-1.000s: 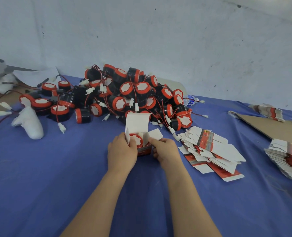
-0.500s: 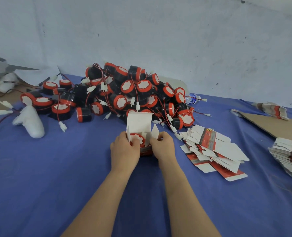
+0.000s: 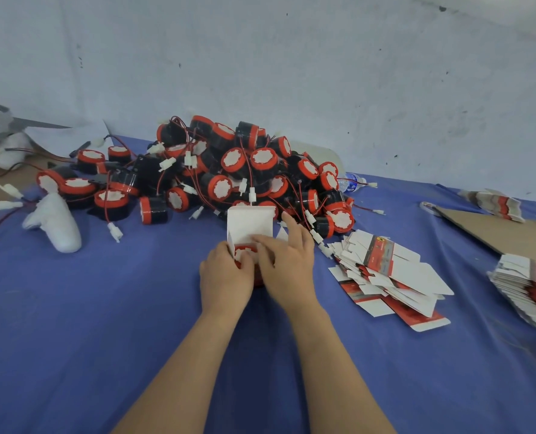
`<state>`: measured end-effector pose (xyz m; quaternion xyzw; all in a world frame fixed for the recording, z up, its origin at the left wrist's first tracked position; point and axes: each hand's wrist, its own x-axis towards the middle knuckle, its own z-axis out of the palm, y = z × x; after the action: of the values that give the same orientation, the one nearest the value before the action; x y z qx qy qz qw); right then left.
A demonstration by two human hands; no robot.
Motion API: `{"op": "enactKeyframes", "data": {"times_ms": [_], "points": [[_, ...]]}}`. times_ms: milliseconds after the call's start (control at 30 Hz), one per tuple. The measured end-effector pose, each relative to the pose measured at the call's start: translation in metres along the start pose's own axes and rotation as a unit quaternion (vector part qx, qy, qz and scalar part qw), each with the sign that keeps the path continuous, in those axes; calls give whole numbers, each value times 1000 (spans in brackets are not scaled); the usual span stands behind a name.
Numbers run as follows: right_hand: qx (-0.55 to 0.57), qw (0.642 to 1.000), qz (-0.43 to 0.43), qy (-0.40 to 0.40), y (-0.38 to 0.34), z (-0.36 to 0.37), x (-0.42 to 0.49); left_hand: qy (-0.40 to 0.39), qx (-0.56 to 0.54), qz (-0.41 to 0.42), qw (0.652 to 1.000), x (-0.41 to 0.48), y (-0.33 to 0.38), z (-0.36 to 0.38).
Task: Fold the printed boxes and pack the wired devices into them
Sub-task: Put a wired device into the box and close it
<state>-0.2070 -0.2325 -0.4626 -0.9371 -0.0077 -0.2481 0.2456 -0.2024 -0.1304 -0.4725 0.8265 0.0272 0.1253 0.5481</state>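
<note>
Blue cloth covered the tabletop (image 3: 103, 308), and your printed box (image 3: 249, 223) stood at its centre, just in front of the heap of wired devices (image 3: 244, 170). The box's mouth faced upward. Its white lid flap stood upright on the far side, with the inner face turned toward you. One wired device (image 3: 244, 253) sat inside with its red-rimmed white face pointing up.

Your left hand (image 3: 226, 277) gripped the box's left side, fingers curled round it. Your right hand (image 3: 287, 264) lay across the right of the opening with its fingers straight, pressing down there, so your two hands were close together. They hid the box's body, so its long axis could not be told.

To the right lay a fanned stack of flat boxes (image 3: 388, 270), well apart from a second stack (image 3: 529, 289) at the edge.
</note>
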Motion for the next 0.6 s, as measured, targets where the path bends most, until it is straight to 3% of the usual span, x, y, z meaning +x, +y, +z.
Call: {"op": "enactKeyframes", "data": {"times_ms": [167, 267, 500, 600], "points": [[34, 995, 88, -23, 9, -6, 2, 71, 13, 25, 997, -3, 0, 0], [73, 994, 84, -8, 5, -6, 1, 105, 14, 72, 992, -5, 2, 0], [108, 989, 100, -6, 7, -8, 0, 78, 32, 125, 989, -6, 1, 1], [212, 968, 130, -33, 10, -14, 3, 69, 30, 128, 989, -6, 0, 0]]}}
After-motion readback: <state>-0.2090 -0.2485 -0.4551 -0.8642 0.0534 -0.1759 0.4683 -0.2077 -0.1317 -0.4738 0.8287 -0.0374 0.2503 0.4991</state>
